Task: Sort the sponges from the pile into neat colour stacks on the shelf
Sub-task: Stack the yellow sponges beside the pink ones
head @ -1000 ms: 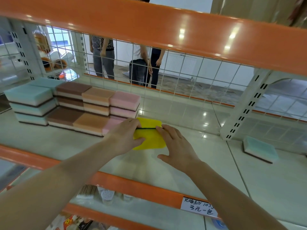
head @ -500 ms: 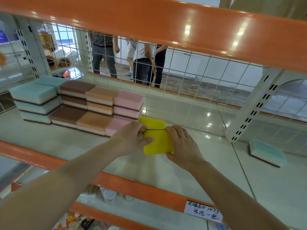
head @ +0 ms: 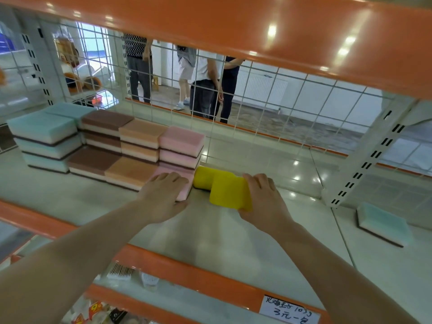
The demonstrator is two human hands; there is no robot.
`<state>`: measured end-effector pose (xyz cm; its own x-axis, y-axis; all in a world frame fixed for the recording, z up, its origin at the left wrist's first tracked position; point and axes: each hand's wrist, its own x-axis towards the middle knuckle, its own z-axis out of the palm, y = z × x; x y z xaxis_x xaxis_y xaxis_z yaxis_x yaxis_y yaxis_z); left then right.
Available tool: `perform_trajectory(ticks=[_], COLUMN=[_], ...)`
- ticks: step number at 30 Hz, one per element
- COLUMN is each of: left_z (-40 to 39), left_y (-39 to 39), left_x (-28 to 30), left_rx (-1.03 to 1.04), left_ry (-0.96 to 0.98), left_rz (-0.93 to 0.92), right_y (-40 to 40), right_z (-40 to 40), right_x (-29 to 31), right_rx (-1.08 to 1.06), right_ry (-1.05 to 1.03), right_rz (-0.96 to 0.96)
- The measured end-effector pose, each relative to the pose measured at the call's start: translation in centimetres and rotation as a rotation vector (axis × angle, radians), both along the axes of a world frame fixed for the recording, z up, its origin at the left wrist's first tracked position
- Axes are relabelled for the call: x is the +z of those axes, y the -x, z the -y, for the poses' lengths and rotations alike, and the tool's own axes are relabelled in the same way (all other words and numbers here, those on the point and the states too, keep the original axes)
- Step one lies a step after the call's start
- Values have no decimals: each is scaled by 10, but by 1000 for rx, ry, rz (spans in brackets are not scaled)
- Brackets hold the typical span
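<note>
On the shelf (head: 233,235) stand sorted sponge stacks: teal (head: 44,127), brown (head: 105,120), orange (head: 140,132) and pink (head: 180,141). My left hand (head: 161,195) lies flat with straight fingers on the low front pink sponge (head: 184,190). My right hand (head: 261,199) grips a yellow sponge (head: 229,192), tilted and lifted slightly, its fingers curled over the right edge. A second yellow sponge (head: 202,177) lies on the shelf behind it, next to the pink stack.
A lone teal sponge (head: 383,223) lies on the right shelf section past the white upright (head: 367,160). A wire grid backs the shelf; people stand behind it. An orange beam (head: 233,26) hangs overhead. A price tag (head: 289,312) sits on the front rail.
My left hand has left the yellow sponges and now rests on the front pink sponge. The right hand has pulled the front yellow sponge away from the other and tilted it.
</note>
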<state>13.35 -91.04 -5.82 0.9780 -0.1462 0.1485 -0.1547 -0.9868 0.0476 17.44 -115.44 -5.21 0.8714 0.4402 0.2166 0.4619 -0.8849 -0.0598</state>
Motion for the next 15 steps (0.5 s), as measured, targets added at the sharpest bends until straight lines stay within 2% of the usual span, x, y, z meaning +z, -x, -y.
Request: perform_trajectory(ticks=[9, 15], left_z=[-8, -8], left_y=[-11, -13], left_x=[-12, -23], left_rx=[-17, -18], left_ry=[-66, -13], left_rz=[-38, -38], right_y=[-27, -49], right_z=[-12, -20], right_x=[4, 6], right_rx=[-29, -40], right_ry=[-133, -159], right_rz=[-112, -141])
